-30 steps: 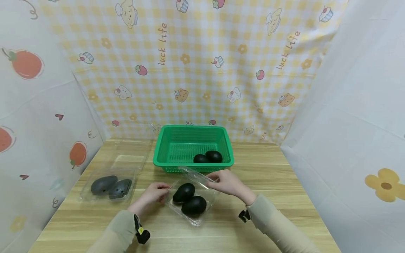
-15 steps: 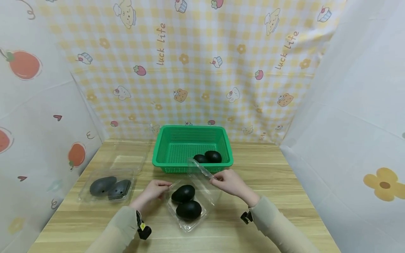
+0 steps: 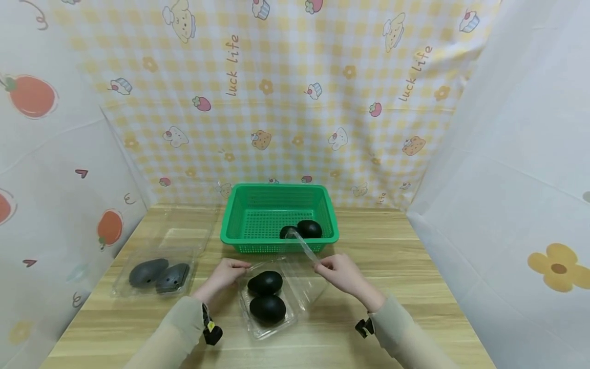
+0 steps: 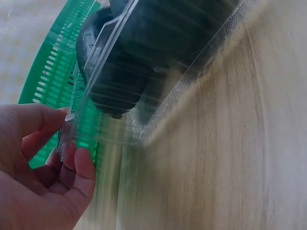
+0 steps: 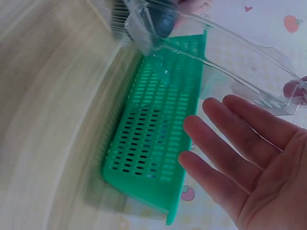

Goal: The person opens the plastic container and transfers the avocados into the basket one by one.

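In the head view, a clear plastic clamshell box [image 3: 264,334] stands on the wooden table with two dark avocados in it, one [image 3: 266,283] behind the other [image 3: 268,309]. My left hand [image 3: 226,274] pinches its back left corner between thumb and fingertips; the left wrist view shows that plastic edge [image 4: 69,117] up close. Its hinged lid [image 3: 301,287] is raised and leans to the right. My right hand [image 3: 340,274] grips the lid's edge with thumb and index finger, while its other fingers [image 5: 225,163] extend loosely in the right wrist view.
Behind the box stands a green basket [image 3: 281,241] with two dark avocados [image 3: 310,229] at its right front. At left lies another clear box [image 3: 121,289] holding two grey avocado-shaped things [image 3: 148,272]. A patterned cloth [image 3: 295,113] hangs behind the table.
My right hand has drawn the lid up and to the right, opening it wider. The box has turned and shifted slightly left and nearer. My left hand keeps its pinch on the corner.
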{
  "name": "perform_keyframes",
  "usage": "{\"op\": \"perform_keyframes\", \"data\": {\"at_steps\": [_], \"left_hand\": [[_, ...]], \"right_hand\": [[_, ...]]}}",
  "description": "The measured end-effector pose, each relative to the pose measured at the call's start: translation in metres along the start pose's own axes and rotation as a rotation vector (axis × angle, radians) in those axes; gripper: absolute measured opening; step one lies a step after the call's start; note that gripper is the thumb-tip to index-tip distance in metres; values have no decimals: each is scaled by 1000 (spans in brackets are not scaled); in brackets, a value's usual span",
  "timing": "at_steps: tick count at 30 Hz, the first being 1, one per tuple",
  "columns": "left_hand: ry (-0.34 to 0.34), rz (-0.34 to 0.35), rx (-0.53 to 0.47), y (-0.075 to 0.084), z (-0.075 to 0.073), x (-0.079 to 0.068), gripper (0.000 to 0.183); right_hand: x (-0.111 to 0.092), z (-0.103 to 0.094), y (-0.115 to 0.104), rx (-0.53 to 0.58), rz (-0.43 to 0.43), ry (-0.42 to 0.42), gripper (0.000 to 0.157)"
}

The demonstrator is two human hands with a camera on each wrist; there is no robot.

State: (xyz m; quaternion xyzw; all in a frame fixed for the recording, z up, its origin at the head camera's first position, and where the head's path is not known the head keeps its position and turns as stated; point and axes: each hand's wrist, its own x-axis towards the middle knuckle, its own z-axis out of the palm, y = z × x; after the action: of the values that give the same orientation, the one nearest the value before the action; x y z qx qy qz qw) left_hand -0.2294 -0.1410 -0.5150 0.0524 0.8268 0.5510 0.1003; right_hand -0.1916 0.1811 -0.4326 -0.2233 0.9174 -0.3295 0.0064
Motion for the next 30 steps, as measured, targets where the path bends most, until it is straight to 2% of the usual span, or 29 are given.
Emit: {"op": "perform_keyframes", "data": {"at_steps": [10,16,20,30], "left_hand": [[63,57,92,5,3,8,19],[107,102,136,9,5,12,16],[132,94,127,9,5,14,16],[159,3,112,6,5,20,17]], "right_hand": [[-19,5,18,93,68,50,16],[-29,8,29,100,109,74,15],[-36,12,39,76,140,77,15],[-46,21,53,37,166,28,19]]}}
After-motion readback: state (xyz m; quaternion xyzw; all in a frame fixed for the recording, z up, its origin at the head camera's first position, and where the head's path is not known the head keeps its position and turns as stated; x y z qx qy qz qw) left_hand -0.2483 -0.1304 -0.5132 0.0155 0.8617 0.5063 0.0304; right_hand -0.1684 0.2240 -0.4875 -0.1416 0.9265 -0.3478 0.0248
